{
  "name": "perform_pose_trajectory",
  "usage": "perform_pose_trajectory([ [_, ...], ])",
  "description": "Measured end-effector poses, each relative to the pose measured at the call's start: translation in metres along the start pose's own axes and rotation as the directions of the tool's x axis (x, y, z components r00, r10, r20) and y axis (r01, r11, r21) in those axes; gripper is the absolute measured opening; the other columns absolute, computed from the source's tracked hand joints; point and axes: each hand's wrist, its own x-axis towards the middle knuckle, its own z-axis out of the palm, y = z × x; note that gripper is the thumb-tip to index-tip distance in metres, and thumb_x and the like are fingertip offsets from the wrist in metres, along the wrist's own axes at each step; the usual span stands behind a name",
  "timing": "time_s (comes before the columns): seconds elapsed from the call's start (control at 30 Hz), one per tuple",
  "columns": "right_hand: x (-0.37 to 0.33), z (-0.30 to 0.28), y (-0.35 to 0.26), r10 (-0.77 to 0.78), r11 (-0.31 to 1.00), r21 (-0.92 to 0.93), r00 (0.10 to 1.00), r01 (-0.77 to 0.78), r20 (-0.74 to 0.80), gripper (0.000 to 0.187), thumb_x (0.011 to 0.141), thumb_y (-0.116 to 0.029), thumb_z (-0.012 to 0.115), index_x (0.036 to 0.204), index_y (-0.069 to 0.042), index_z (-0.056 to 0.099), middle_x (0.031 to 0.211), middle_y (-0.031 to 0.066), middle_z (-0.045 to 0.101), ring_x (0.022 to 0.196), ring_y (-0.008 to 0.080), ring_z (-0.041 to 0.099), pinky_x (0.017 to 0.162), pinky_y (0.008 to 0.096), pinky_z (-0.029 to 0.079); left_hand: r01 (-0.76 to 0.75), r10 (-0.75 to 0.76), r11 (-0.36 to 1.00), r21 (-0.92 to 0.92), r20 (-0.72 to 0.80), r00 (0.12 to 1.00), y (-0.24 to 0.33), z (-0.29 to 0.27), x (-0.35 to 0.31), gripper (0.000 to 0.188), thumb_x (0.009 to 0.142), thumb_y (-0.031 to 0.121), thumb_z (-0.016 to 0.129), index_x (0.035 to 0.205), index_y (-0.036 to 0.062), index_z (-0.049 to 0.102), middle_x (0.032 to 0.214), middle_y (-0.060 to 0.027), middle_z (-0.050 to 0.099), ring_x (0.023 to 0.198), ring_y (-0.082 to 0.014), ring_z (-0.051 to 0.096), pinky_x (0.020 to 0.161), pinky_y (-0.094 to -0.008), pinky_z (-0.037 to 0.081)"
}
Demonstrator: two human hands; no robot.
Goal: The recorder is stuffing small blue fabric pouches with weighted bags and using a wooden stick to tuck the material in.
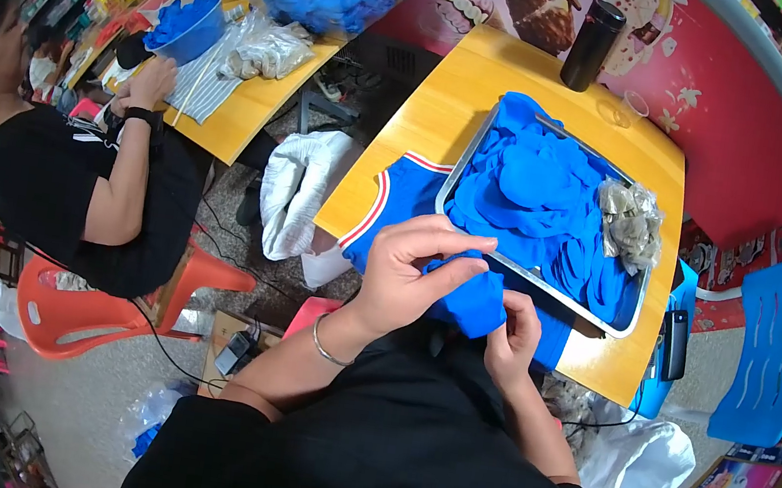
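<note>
In front of my chest a small piece of blue cloth is bunched between my two hands. My left hand is curled at its upper left, the thumb lying along the cloth and the index finger bent just above it. At the lower right edge my right hand pinches the cloth between thumb and fingers. Just beyond my hands stands a metal tray heaped with blue cloth pieces. A clear bag of small greyish items lies on the tray's right side.
Under the tray, a blue garment with red-white trim covers part of the wooden table. A black bottle and clear cup stand at the back. Left, a person sits at another table. A blue chair is right.
</note>
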Motion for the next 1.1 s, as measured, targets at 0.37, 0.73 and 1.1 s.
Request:
perform_pose_trajectory([
  [0.37, 0.000, -0.009, 0.006, -0.075, 0.997, -0.021, 0.997, 0.076, 0.027, 0.013, 0.083, 0.002, 0.053, 0.096, 0.003, 0.057, 0.083, 0.0092, 0.058, 0.072, 0.0133, 0.054, 0.064, 0.0239, 0.042, 0.278, -0.261, 0.912, -0.301, 0.096, 0.960, -0.005, 0.007, -0.002, 0.018, 0.080, 0.001, 0.063, 0.097, -0.0008, 0.067, 0.076, 0.0000, 0.058, 0.063, -0.0028, 0.046, 0.054, -0.0162, 0.035],
  [0.73, 0.001, -0.008, 0.007, 0.104, 0.953, 0.271, 0.987, -0.134, 0.120, 0.010, 0.085, -0.003, 0.058, 0.094, 0.001, 0.055, 0.089, 0.0079, 0.060, 0.079, 0.0131, 0.056, 0.070, 0.0252, 0.044, 0.190, -0.161, 0.959, -0.212, 0.147, 0.976, -0.003, 0.000, -0.002, 0.018, 0.080, 0.003, 0.063, 0.097, -0.0006, 0.067, 0.076, -0.0005, 0.058, 0.063, -0.0033, 0.047, 0.054, -0.0163, 0.035],
  [1.1, 0.010, -0.015, 0.006, -0.034, 0.999, -0.034, 0.999, 0.035, 0.038, 0.013, 0.079, 0.005, 0.056, 0.091, 0.002, 0.056, 0.088, 0.0128, 0.060, 0.079, 0.0192, 0.057, 0.071, 0.0270, 0.045, -0.026, 0.022, 0.999, 0.029, 0.140, 0.990, 0.009, 0.001, 0.002, 0.023, 0.070, 0.001, 0.070, 0.093, 0.0026, 0.069, 0.064, -0.0024, 0.057, 0.058, -0.0059, 0.047, 0.051, -0.0190, 0.034],
])
